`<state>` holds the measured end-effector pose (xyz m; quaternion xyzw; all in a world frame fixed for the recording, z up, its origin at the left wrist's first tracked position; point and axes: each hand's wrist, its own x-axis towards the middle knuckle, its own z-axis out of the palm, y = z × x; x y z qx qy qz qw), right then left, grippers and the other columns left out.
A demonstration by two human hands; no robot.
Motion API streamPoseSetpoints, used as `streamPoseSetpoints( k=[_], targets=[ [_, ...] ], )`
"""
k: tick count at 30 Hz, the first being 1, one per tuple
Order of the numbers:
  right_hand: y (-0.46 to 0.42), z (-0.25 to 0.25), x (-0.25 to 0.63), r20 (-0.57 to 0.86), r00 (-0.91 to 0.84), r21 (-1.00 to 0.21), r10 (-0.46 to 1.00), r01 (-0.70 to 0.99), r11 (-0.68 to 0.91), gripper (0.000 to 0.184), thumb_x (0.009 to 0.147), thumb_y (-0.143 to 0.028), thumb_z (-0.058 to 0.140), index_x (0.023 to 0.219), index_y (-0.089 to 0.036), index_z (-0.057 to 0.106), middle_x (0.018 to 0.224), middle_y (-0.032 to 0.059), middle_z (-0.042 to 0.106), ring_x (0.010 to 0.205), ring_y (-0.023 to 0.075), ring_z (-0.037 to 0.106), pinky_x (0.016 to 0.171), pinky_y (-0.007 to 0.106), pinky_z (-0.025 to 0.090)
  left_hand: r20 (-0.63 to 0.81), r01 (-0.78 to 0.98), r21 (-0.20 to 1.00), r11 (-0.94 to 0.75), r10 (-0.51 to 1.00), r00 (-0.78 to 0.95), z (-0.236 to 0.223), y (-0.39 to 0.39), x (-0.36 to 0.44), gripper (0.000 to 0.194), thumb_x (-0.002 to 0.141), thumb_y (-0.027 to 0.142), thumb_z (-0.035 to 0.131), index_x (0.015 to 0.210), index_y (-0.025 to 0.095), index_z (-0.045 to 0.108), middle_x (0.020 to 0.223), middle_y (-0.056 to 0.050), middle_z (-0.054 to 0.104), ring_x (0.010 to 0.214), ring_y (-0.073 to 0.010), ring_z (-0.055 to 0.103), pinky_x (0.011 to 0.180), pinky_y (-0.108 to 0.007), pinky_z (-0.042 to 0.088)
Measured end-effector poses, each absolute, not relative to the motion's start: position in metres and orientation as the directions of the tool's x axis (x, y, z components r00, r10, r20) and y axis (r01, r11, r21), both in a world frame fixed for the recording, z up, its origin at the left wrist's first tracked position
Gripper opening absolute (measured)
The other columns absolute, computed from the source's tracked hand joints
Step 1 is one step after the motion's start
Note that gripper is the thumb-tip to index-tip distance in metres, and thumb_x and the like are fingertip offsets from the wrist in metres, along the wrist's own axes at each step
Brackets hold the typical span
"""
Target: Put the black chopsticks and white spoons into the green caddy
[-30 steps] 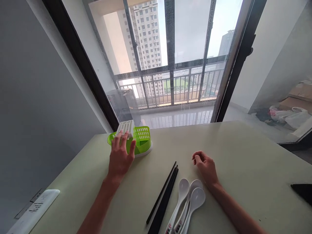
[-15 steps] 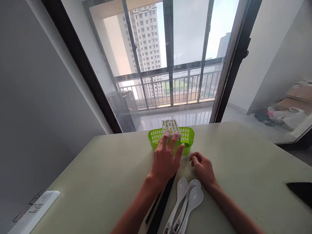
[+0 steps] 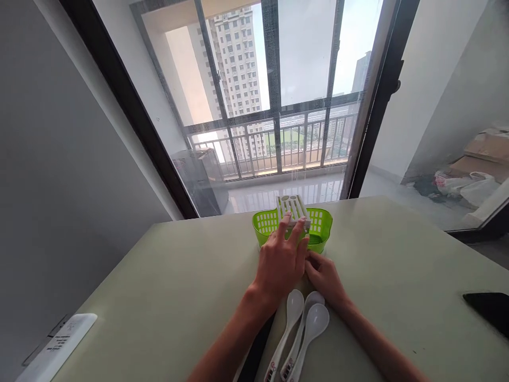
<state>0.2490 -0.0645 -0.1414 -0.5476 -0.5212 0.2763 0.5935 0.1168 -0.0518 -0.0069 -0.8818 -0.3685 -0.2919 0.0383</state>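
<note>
From where I stand, the nearest thing to writing is the red and black print on the handles of the white spoons, too small for me to read; the dark lines on the long white object at the table's left side are no clearer. I count three spoons, lying bowls forward, bunched close together. Beside them, mostly under the left forearm, run black chopsticks, too covered to number. There is one green basket with one white slotted rack set in its middle, and one black object lies by the right edge of the table. The basket stands at the far side of the table, just beyond both hands. The left hand reaches over its front, fingertips on the rack; whether it grips, I can't tell. The right hand is loosely curled near the basket's front, close by the left thumb; I can't see whether the hands touch or whether the right one holds anything.
</note>
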Motion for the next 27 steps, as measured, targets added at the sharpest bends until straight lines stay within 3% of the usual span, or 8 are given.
streamPoseSetpoints(
  k=[3, 6, 9, 12, 14, 17, 21, 27],
  targets=[
    [-0.065, -0.139, 0.250, 0.279, 0.319, -0.958, 0.906, 0.161, 0.238, 0.018, 0.077, -0.029, 0.053, 0.062, -0.022, 0.056, 0.056, -0.0037, 0.052, 0.052, 0.0141, 0.045, 0.052, 0.025, 0.035, 0.570, 0.634, 0.166, -0.755, 0.598, 0.563, -0.009, -0.048, 0.106, 0.041, 0.106, 0.029, 0.037, 0.145, 0.026, 0.048, 0.150, -0.012, 0.051, 0.122, -0.0225, 0.063, 0.095, -0.037, 0.057],
    [-0.064, -0.137, 0.254, 0.218, 0.353, -0.975, 0.910, 0.032, 0.221, 0.015, 0.074, -0.028, 0.056, 0.061, -0.022, 0.057, 0.055, -0.0045, 0.051, 0.051, 0.0134, 0.043, 0.048, 0.025, 0.033, 0.692, 0.603, 0.204, -0.771, 0.549, 0.468, -0.024, -0.042, 0.085, 0.036, 0.103, 0.022, 0.042, 0.137, 0.024, 0.050, 0.139, -0.013, 0.055, 0.126, -0.0225, 0.058, 0.105, -0.041, 0.050],
    [-0.063, -0.137, 0.261, 0.137, 0.375, -0.969, 0.917, -0.140, 0.202, 0.012, 0.070, -0.026, 0.060, 0.059, -0.022, 0.058, 0.053, -0.0047, 0.052, 0.047, 0.0126, 0.042, 0.044, 0.025, 0.032, 0.736, 0.584, 0.322, -0.745, 0.585, 0.340, -0.054, -0.035, 0.058, 0.023, 0.099, 0.023, 0.045, 0.122, 0.020, 0.051, 0.115, -0.011, 0.060, 0.104, -0.0198, 0.063, 0.091, -0.037, 0.053],
    [-0.063, -0.139, 0.267, 0.097, 0.374, -0.953, 0.922, -0.231, 0.194, 0.014, 0.072, -0.026, 0.058, 0.058, -0.023, 0.056, 0.048, -0.0058, 0.047, 0.042, 0.0113, 0.036, 0.040, 0.025, 0.027, 0.508, 0.595, 0.510, -0.621, 0.776, 0.374, -0.086, -0.031, 0.033, 0.010, 0.100, 0.027, 0.043, 0.106, 0.022, 0.050, 0.080, 0.003, 0.057, 0.064, -0.0121, 0.055, 0.064, -0.025, 0.046],
    [-0.064, -0.141, 0.270, 0.090, 0.367, -0.947, 0.926, -0.255, 0.193, 0.017, 0.074, -0.027, 0.058, 0.058, -0.024, 0.054, 0.047, -0.0064, 0.042, 0.040, 0.0104, 0.030, 0.037, 0.025, 0.022, 0.332, 0.630, 0.561, -0.536, 0.844, 0.422, -0.100, -0.029, 0.021, 0.009, 0.100, 0.029, 0.045, 0.104, 0.024, 0.051, 0.067, 0.008, 0.051, 0.053, -0.0104, 0.047, 0.058, -0.023, 0.039],
    [-0.064, -0.144, 0.278, 0.089, 0.347, -0.892, 0.934, -0.390, 0.230, 0.021, 0.072, -0.023, 0.062, 0.056, -0.023, 0.050, 0.051, -0.0051, 0.041, 0.042, 0.0094, 0.029, 0.037, 0.024, 0.018, 0.206, 0.657, 0.563, -0.501, 0.855, 0.476, -0.107, -0.027, 0.010, 0.012, 0.098, 0.032, 0.047, 0.103, 0.024, 0.055, 0.061, 0.009, 0.048, 0.053, -0.0108, 0.046, 0.057, -0.023, 0.034],
    [-0.061, -0.148, 0.300, 0.071, 0.378, -0.749, 0.923, -0.592, 0.299, 0.026, 0.069, -0.017, 0.063, 0.053, -0.023, 0.043, 0.050, -0.0063, 0.034, 0.039, 0.0075, 0.024, 0.035, 0.023, 0.017, 0.155, 0.629, 0.593, -0.502, 0.838, 0.523, -0.104, -0.026, 0.005, 0.017, 0.097, 0.035, 0.048, 0.092, 0.023, 0.059, 0.058, 0.008, 0.049, 0.053, -0.0107, 0.045, 0.055, -0.023, 0.033],
    [-0.060, -0.149, 0.325, -0.017, 0.345, -0.520, 0.938, -0.805, 0.286, 0.027, 0.065, -0.008, 0.057, 0.053, -0.021, 0.036, 0.045, -0.0067, 0.034, 0.034, 0.0060, 0.027, 0.037, 0.023, 0.031, 0.099, 0.583, 0.573, -0.576, 0.755, 0.648, -0.102, -0.032, 0.004, 0.009, 0.088, 0.031, 0.059, 0.088, 0.023, 0.062, 0.059, 0.008, 0.056, 0.054, -0.0089, 0.052, 0.060, -0.021, 0.038]
  ],
)
